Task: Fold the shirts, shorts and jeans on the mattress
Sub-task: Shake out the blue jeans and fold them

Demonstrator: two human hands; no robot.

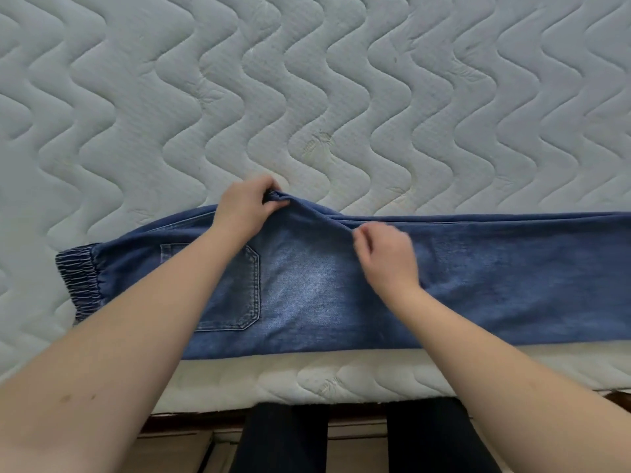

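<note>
Blue jeans point(341, 285) laid lengthwise along the near edge of the quilted mattress point(307, 80), elastic waistband point(80, 281) at the left, legs running off to the right. Left hand point(244, 209) closed in a grip on the raised crotch fold at the far edge of the denim. Right hand point(386, 254) just to the right of that grip, fingers curled, pinching the same far seam. Back pocket point(235, 291) just below the left forearm. Dark trouser legs point(283, 438) beneath, past the mattress edge.

Jeans point(341, 288) legs cut off at right edge; right hand point(387, 257) blurred, its grip unclear.
</note>
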